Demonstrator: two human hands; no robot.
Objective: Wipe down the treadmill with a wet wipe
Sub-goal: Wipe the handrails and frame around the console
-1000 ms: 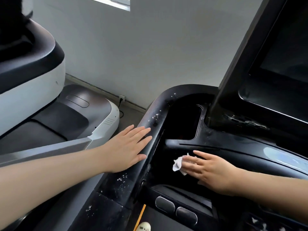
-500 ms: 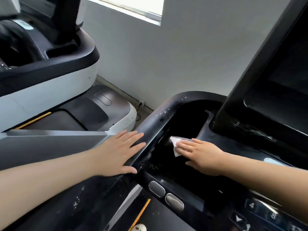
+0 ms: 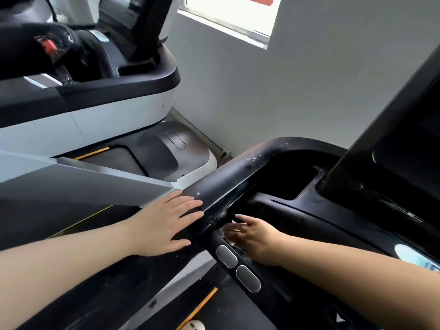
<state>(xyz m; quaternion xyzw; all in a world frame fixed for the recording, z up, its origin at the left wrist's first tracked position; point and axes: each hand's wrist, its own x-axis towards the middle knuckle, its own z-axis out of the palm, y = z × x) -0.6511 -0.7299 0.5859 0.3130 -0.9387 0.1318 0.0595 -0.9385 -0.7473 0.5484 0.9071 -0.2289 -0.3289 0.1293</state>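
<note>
Two silver oval buttons (image 3: 238, 269) nearest on black treadmill console (image 3: 333, 217). Right hand (image 3: 254, 236) just above, fingers nearly straight, pressing wet wipe (image 3: 228, 234), mostly hidden, blurred, into console recess. Left hand (image 3: 164, 222) flat, fingers straight, on speckled handrail (image 3: 228, 179). Second treadmill (image 3: 83, 110), wall (image 3: 309, 91), window (image 3: 228, 13) beyond.

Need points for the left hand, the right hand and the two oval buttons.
left hand (image 3: 164, 225): head view, back of the hand, flat on the black rail.
right hand (image 3: 256, 236): head view, back of the hand.
oval buttons (image 3: 226, 256): head view, face of the upper button.
</note>
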